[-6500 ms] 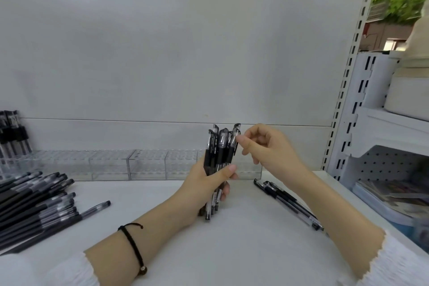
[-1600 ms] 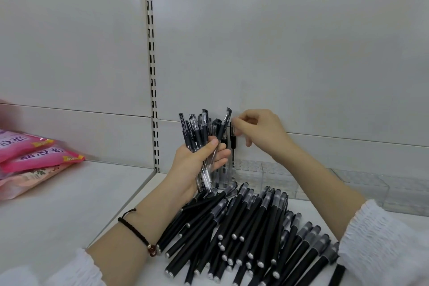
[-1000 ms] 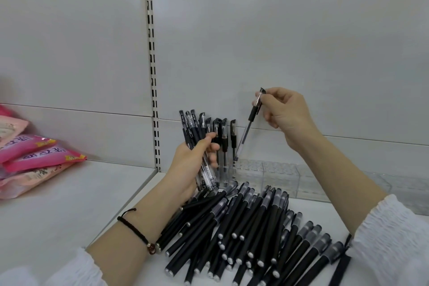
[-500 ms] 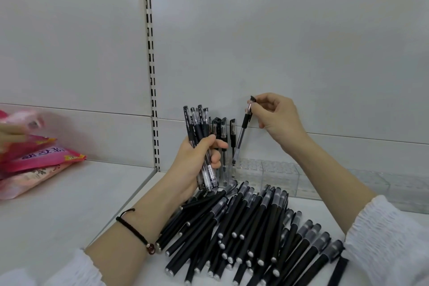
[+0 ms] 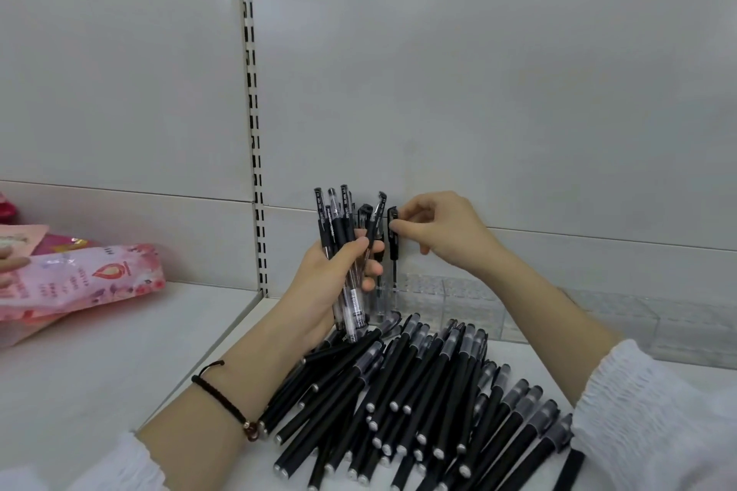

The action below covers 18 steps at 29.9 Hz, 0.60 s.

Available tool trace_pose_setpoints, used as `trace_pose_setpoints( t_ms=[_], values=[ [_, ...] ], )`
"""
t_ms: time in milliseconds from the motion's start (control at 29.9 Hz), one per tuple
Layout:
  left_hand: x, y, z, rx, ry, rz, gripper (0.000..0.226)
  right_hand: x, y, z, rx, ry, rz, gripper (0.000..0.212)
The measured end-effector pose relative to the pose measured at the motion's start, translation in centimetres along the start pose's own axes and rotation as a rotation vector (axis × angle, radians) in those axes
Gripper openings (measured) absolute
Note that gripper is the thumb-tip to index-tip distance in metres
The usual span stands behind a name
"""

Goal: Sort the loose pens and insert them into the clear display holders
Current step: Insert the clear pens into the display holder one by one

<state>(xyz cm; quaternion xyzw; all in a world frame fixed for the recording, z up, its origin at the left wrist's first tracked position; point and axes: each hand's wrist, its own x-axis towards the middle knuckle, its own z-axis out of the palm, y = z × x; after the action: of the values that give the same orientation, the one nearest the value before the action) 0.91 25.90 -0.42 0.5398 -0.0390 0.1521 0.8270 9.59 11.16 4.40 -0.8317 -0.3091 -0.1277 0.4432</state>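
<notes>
Pinched at the cap between right hand (image 5: 446, 235) fingers (image 5: 416, 207): one pen (image 5: 393, 247), upright, tip down at the clear holder (image 5: 458, 295), left end. Clamped in left hand (image 5: 331, 283): pen bundle (image 5: 337, 219). Risk: jamming against neighbouring pens through tilted entry.

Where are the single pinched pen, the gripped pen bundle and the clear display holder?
single pen (image 5: 395, 261): head view, on the dark barrel below its cap.
pen bundle (image 5: 337, 221): head view, on the black upper part of the pens.
clear display holder (image 5: 470, 293): head view, on its front wall.
</notes>
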Motion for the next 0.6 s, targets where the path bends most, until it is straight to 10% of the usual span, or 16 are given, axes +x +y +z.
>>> trace_pose_setpoints(
  t_ms=[601],
  values=[
    [-0.5, 0.2, -0.2, -0.11, -0.088, -0.063, 0.03, -0.4, -2.3, -0.9, 0.485, -0.077, 0.049, 0.012]
  ],
)
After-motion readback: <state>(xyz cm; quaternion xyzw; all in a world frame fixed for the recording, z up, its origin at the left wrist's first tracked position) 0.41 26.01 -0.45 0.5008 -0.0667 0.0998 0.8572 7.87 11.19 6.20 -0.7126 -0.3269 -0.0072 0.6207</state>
